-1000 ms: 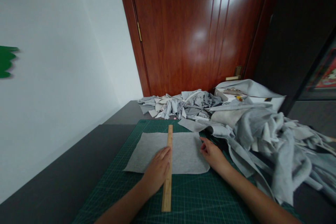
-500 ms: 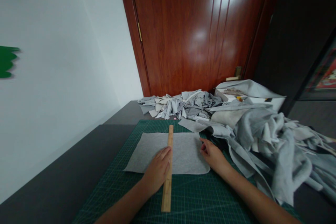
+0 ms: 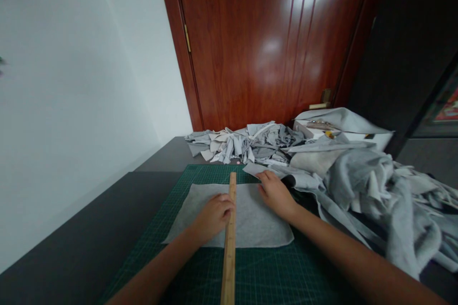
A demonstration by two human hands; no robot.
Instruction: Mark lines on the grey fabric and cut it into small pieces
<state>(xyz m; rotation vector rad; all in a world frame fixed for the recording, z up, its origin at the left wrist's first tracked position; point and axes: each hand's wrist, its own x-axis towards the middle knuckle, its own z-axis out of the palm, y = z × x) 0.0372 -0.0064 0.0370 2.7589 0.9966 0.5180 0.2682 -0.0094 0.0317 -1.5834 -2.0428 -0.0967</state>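
A sheet of grey felt-like fabric [image 3: 263,228] lies flat on a green cutting mat [image 3: 272,271]. Lengthwise across its middle runs a wooden ruler [image 3: 230,248], whose near end passes out of the bottom of the view. My left hand [image 3: 214,214] rests over the fabric left of the ruler, fingers curled and closed on the ruler's edge. At the far right corner of the sheet is my right hand [image 3: 275,193], its thumb and fingers apart, fingertips by the end of a grey fabric strip [image 3: 252,168]. That corner is hidden under the hand.
Grey fabric scraps [image 3: 246,145] are heaped behind the mat. To the right lies a larger pile of grey cloth [image 3: 358,176], with a white box [image 3: 381,139] behind it. A white wall [image 3: 89,105] borders the dark table [image 3: 107,228]; a brown door [image 3: 243,47] stands at the back.
My right hand has moved from the sheet's right edge up and left to its far corner. My left fingers have curled more, and the ruler has shifted toward me.
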